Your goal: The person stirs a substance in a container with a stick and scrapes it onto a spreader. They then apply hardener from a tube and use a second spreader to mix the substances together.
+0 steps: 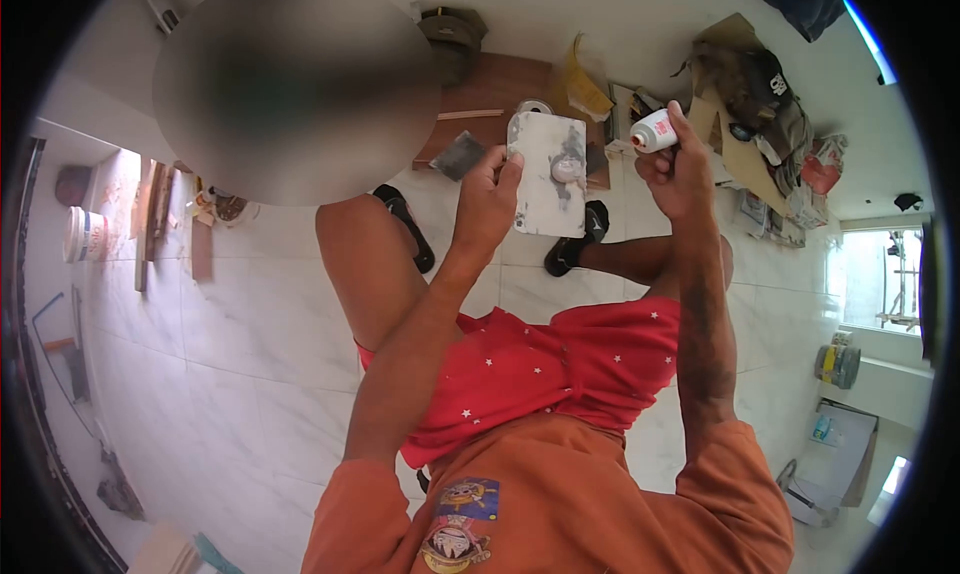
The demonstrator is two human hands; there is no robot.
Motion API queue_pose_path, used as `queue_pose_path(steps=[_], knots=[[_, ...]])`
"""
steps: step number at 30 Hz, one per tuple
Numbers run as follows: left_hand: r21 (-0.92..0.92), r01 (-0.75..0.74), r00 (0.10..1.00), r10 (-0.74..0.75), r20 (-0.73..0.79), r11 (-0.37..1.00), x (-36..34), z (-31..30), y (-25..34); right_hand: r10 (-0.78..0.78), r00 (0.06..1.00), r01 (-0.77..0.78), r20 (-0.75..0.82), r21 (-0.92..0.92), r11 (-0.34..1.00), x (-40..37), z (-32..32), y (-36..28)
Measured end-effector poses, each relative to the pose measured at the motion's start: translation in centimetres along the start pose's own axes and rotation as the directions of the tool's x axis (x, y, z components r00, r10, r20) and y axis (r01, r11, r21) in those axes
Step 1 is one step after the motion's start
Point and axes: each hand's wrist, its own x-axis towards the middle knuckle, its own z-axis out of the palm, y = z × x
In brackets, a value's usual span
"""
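My left hand (487,202) grips a white, grey-smeared rectangular plate (538,189) by its left edge, thumb on the upper face. A pale round dollop of paste (567,168) sits on the plate's right half, amid dark smudges. In my right hand (682,179) is a small white tube (655,132) with red print, its reddish-brown mouth pointing left toward the plate. My right fingers are closed around the tube, and the index finger reaches up past its end. A dark grey flat square (457,156) shows just beyond my left knuckles, overlapping them in this view.
Beyond the plate lie a red-brown board (497,82) and a yellow bag (582,86). A dark backpack (745,74) and cardboard (752,166) are at the far right. Wood strips (150,224) and a white bucket (85,236) stand left. A blurred oval hides the upper left.
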Motion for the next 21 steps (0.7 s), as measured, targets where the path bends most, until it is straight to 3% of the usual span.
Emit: queue_pose_path(steps=[10, 21], knots=[[0.026, -0.001, 1.000, 0.001, 0.011, 1.000, -0.5, 1.2, 0.9, 0.087, 0.996, -0.088, 0.022, 0.025, 0.996, 0.0, 0.0, -1.0], [-0.036, -0.072, 0.996, 0.069, -0.057, 0.997, -0.7, 1.6, 1.3, 0.175, 0.959, -0.203, 0.224, 0.112, 0.973, 0.4, -1.9, -1.5]])
